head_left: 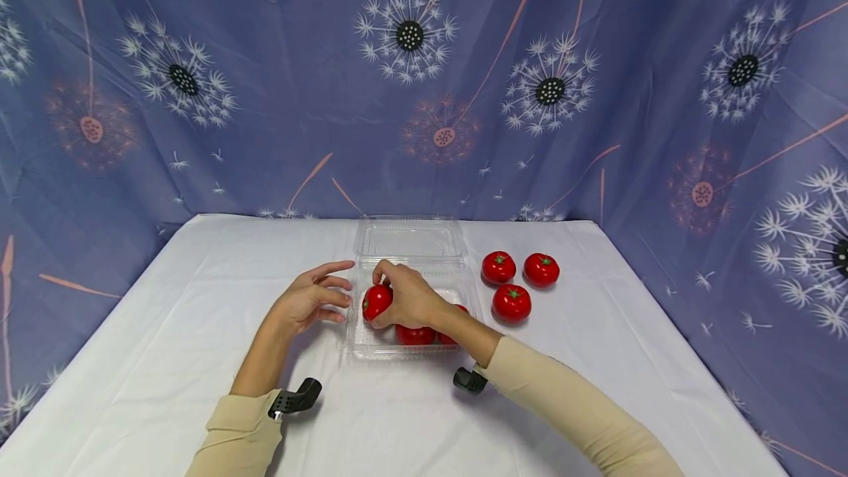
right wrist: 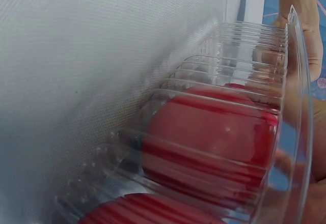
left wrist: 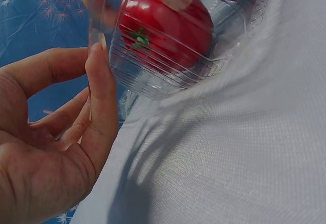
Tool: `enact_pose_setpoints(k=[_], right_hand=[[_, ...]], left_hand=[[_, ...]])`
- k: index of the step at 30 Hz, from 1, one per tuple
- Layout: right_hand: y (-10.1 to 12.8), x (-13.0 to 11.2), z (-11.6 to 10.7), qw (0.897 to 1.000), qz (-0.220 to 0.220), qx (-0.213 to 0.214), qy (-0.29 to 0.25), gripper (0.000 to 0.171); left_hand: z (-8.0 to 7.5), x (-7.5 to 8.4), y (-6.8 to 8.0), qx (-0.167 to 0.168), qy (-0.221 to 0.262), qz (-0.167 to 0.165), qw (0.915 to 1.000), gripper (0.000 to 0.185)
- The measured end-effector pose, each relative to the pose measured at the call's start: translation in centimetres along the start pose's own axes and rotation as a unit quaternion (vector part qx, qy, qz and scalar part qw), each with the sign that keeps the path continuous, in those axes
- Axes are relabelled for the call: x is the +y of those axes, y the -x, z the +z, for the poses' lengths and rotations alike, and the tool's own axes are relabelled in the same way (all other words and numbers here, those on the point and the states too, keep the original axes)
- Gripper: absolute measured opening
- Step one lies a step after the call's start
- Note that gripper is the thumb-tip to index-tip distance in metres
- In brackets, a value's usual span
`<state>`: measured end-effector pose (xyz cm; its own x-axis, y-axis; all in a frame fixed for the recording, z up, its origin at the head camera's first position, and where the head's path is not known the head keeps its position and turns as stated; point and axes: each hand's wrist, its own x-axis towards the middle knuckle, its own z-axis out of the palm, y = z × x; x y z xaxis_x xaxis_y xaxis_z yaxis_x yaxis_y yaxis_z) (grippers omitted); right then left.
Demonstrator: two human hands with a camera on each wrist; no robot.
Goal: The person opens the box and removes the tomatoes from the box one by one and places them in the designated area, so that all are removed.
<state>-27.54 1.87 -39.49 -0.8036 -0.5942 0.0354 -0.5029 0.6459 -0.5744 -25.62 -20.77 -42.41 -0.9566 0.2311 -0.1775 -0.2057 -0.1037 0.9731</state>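
Observation:
My right hand [head_left: 414,297] grips a shiny red tomato [head_left: 376,302] between thumb and fingers, at the left side of a clear plastic clamshell container [head_left: 384,352]. Seen through the ribbed wall in the left wrist view, that tomato [left wrist: 168,30] has its green stem end facing the side. Other tomatoes sit along the container's near side, one of them [head_left: 416,336] below my right hand and another [head_left: 445,338] partly covered by my wrist. My left hand [head_left: 308,302] is at the container's left edge, fingers loosely extended and fingertips right at the rim.
The container's hinged lid [head_left: 411,240] lies open toward the back. Right of the container, three loose tomatoes stand on the white cloth: a near one [head_left: 511,303], a back one [head_left: 498,268] and a far right one [head_left: 541,270]. A patterned blue curtain [head_left: 298,94] hangs behind the table.

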Motion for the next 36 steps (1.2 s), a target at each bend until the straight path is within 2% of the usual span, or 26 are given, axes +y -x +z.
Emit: enact_pose_setpoints(k=[5, 13, 26, 36], right_hand=[[0.1, 0.0, 0.0, 1.0, 0.005, 0.002, 0.006, 0.069], [0.3, 0.1, -0.3, 1.0, -0.015, 0.007, 0.014, 0.069], [1.0, -0.1, -2.0, 0.999, 0.003, 0.007, -0.039, 0.063], [1.8, 0.4, -3.2, 0.995, 0.034, 0.019, -0.089, 0.063]], left_hand=[[-0.1, 0.0, 0.0, -0.001, 0.001, -0.001, 1.0, 0.08], [-0.1, 0.0, -0.2, 0.002, -0.002, -0.002, 1.0, 0.081], [-0.1, 0.0, -0.2, 0.003, -0.002, -0.003, 1.0, 0.08], [-0.1, 0.0, -0.2, 0.004, -0.005, -0.004, 1.0, 0.081]])
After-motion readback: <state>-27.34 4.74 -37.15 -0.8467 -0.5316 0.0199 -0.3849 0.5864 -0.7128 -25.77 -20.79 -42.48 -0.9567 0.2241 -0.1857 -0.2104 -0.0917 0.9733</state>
